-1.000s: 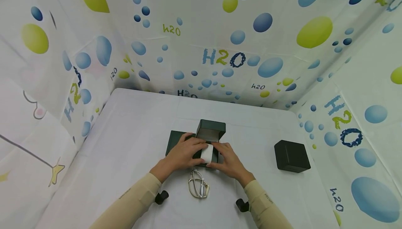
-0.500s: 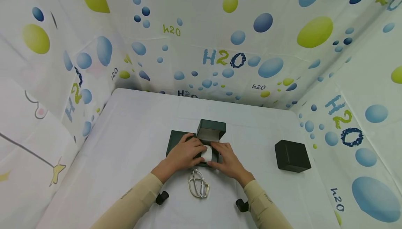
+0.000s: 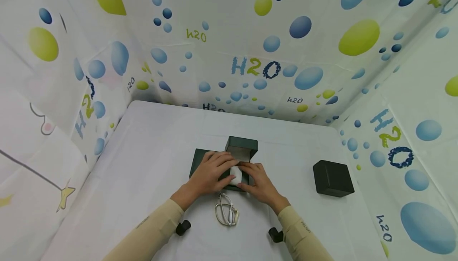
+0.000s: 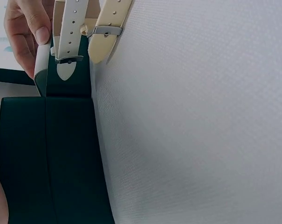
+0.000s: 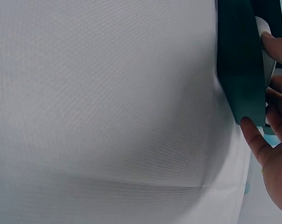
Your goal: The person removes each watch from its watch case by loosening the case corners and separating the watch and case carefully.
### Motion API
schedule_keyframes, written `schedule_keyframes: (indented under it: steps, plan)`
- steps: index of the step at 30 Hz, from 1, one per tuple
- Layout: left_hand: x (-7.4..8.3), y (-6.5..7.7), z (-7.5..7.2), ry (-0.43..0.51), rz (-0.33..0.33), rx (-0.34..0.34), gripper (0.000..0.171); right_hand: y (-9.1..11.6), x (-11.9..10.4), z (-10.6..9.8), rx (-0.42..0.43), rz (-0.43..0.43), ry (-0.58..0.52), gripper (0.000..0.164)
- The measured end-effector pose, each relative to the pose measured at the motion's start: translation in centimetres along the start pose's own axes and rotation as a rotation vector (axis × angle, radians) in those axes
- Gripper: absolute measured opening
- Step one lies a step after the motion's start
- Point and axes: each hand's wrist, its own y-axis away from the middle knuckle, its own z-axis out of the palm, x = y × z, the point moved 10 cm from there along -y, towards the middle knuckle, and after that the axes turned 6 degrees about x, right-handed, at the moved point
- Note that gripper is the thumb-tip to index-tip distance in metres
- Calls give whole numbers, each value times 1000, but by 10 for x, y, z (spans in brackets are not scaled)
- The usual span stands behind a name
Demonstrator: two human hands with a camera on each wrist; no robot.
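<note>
Cushion [image 3: 236, 172] sat lower in the open green box [image 5: 242, 70], apparently settled, with left grip [image 3: 210, 174] freshly spread over it and right grip [image 3: 260, 182] pinching the box's end.

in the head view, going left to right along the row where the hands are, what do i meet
Left hand → white cushion → right hand → black box
</note>
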Motion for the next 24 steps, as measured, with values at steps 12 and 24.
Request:
schedule_keyframes:
  steps: [12,24]
  plan:
    - [-10,-2,-5,32,-91,45,75,1,0,3,4,-3,53,64]
    - [-15,-4,5,82,-153,-66,92,0,-7,4,31,-37,123,42]
